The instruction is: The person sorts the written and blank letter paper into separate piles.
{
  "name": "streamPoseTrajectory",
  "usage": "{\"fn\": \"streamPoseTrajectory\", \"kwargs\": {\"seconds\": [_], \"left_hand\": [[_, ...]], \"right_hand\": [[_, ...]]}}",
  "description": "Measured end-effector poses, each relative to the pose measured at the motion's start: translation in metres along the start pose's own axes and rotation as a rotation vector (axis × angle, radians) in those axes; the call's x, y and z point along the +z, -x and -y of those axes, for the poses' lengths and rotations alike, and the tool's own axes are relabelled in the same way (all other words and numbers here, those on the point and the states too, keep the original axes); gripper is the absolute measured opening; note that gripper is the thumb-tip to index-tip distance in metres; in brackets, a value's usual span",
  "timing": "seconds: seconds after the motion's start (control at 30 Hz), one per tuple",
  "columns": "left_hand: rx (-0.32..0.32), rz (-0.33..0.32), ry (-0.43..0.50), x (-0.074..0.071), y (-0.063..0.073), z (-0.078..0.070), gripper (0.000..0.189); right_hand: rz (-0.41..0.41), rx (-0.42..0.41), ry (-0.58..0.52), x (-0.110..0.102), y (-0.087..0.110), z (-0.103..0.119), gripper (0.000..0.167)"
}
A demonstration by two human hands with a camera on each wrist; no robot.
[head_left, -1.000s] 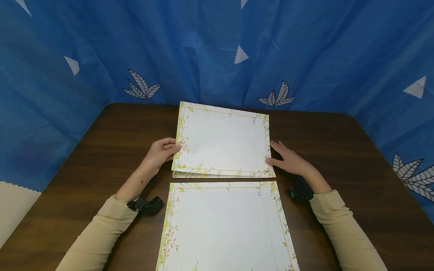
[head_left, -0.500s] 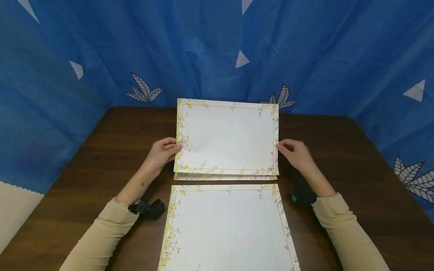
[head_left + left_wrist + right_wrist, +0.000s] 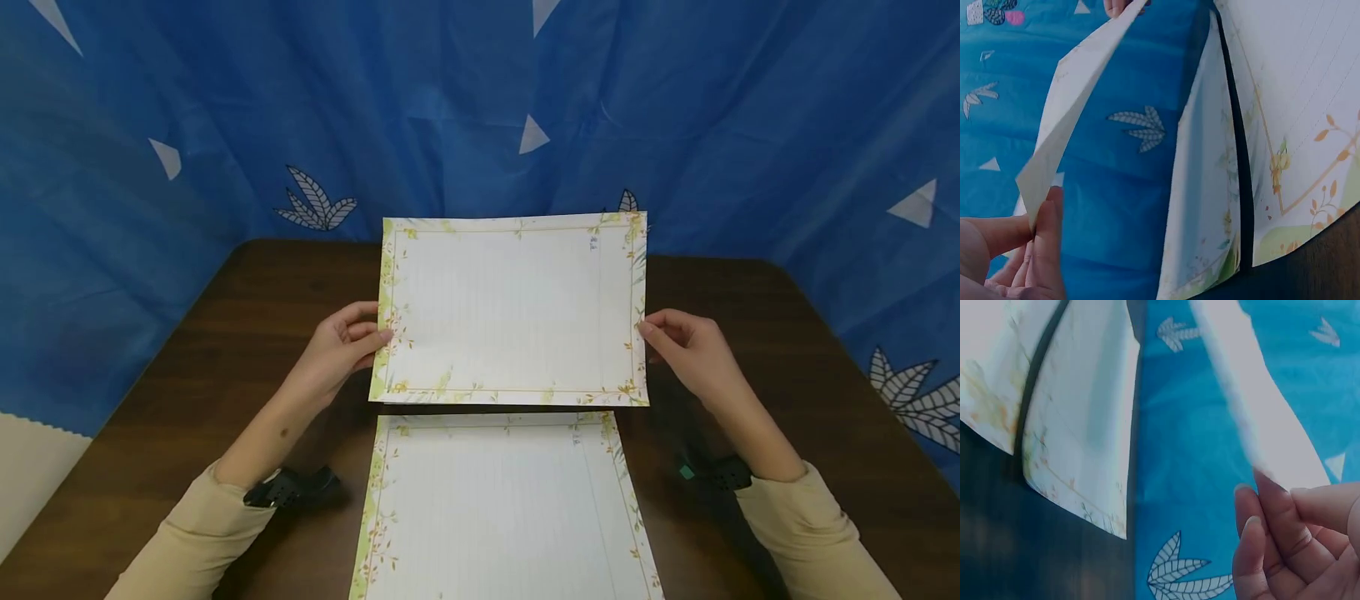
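A sheet of lined writing paper [image 3: 502,308] with a floral border is raised above the table. My left hand [image 3: 330,350] pinches its left edge between thumb and fingers, and my right hand [image 3: 690,346] pinches the right edge. Seen edge-on in the left wrist view, the raised sheet [image 3: 1072,106] hangs apart from the paper [image 3: 1204,187] lying below. That lower paper is nearly all hidden in the head view. Closer to me, a second bordered sheet [image 3: 487,508] lies flat, separated by a narrow dark gap.
The dark wooden table [image 3: 255,308] ends at a blue curtain [image 3: 450,100] with white triangles and leaf prints, right behind the raised paper. Each wrist carries a black strapped device, such as the left camera [image 3: 292,487].
My right hand went from touching the sheet's right side to pinching its edge. Both hands then lifted the sheet up and nearer, off the paper beneath, which it now mostly covers.
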State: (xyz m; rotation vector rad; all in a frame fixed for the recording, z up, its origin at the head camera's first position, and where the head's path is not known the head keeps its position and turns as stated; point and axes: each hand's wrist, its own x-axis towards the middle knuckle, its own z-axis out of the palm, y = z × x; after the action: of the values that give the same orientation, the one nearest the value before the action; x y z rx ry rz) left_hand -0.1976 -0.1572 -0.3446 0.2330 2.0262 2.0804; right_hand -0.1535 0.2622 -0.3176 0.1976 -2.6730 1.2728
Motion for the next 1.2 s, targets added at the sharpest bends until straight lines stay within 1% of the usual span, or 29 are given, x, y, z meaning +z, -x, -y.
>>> {"fn": "streamPoseTrajectory", "kwargs": {"seconds": [0.1, 0.2, 0.3, 0.4, 0.5, 0.6, 0.7, 0.83, 0.9, 1.0, 1.1, 1.2], "left_hand": [[-0.018, 0.032, -0.11, -0.001, 0.011, -0.004, 0.05], [-0.04, 0.054, -0.197, -0.002, 0.022, -0.007, 0.05], [-0.054, 0.076, -0.216, -0.003, 0.031, -0.007, 0.043], [-0.079, 0.095, -0.203, -0.003, 0.038, -0.005, 0.034], [-0.102, 0.138, -0.209, -0.004, 0.045, -0.002, 0.028], [-0.135, 0.221, -0.237, -0.007, 0.05, 0.001, 0.024], [-0.166, 0.349, -0.247, -0.011, 0.054, 0.005, 0.022], [-0.187, 0.529, -0.197, -0.017, 0.059, 0.014, 0.018], [-0.199, 0.595, -0.167, -0.018, 0.061, 0.019, 0.017], [-0.226, 0.652, -0.133, -0.017, 0.066, 0.026, 0.017], [-0.26, 0.687, -0.115, -0.015, 0.069, 0.03, 0.017], [-0.28, 0.728, -0.102, -0.016, 0.072, 0.033, 0.017]], "right_hand": [[0.028, 0.029, -0.058, 0.001, 0.011, 0.003, 0.022], [0.071, 0.062, -0.094, 0.002, 0.022, 0.004, 0.019], [0.12, 0.081, -0.133, 0.004, 0.031, 0.003, 0.017], [0.179, 0.096, -0.201, 0.006, 0.039, -0.002, 0.016], [0.245, 0.098, -0.259, 0.007, 0.048, -0.008, 0.016], [0.315, 0.105, -0.281, 0.008, 0.057, -0.015, 0.016], [0.405, 0.129, -0.295, 0.007, 0.066, -0.022, 0.017], [0.544, 0.135, -0.32, 0.004, 0.075, -0.032, 0.016], [0.618, 0.12, -0.338, 0.003, 0.079, -0.036, 0.013], [0.724, 0.091, -0.385, 0.002, 0.082, -0.04, 0.009], [0.821, 0.072, -0.427, 0.002, 0.084, -0.043, 0.008], [0.901, 0.057, -0.446, 0.002, 0.085, -0.045, 0.008]]}}
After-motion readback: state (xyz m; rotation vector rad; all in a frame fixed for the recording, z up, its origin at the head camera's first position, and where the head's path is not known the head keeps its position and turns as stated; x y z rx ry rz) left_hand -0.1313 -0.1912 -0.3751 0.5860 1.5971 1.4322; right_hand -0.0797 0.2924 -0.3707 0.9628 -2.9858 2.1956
